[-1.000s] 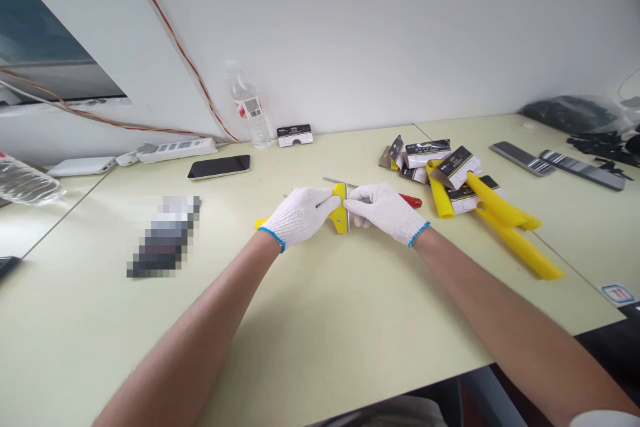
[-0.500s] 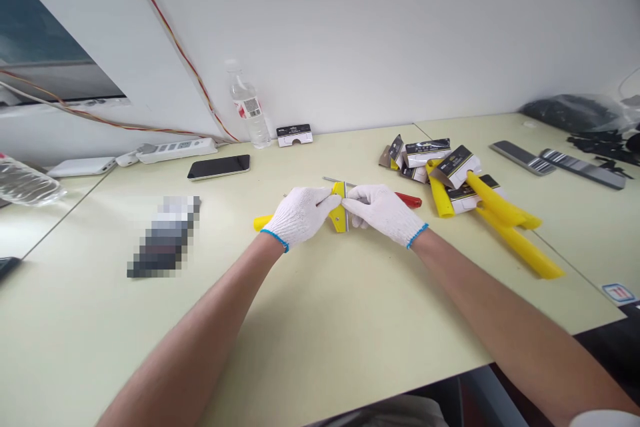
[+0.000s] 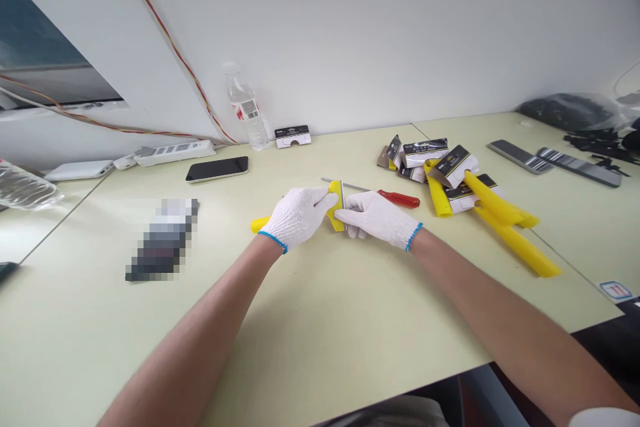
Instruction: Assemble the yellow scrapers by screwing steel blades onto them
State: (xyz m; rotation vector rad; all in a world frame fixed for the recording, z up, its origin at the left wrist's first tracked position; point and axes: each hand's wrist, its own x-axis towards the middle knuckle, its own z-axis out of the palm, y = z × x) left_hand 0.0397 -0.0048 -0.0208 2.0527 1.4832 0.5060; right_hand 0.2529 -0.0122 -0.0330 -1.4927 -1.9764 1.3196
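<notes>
Both my hands wear white knit gloves and meet at the middle of the pale table (image 3: 310, 320). My left hand (image 3: 296, 216) is closed round a yellow scraper (image 3: 336, 208); the tip of its handle sticks out to the left of the glove. My right hand (image 3: 376, 216) pinches the thin metal blade edge at the scraper's head. A red-handled screwdriver (image 3: 397, 197) lies just behind my right hand, its steel shaft running left past the scraper.
Several yellow scrapers (image 3: 505, 223) and black-and-white packets (image 3: 435, 160) are heaped at the right. A phone (image 3: 218, 168), a power strip (image 3: 173, 151), a water bottle (image 3: 244, 108) and a small box (image 3: 293, 136) sit near the wall. A blurred dark object (image 3: 163, 240) lies left. Grey strips (image 3: 550, 161) lie far right.
My right hand has slid a little left and down along the scraper head, uncovering more of the screwdriver's red handle. My left hand has barely moved.
</notes>
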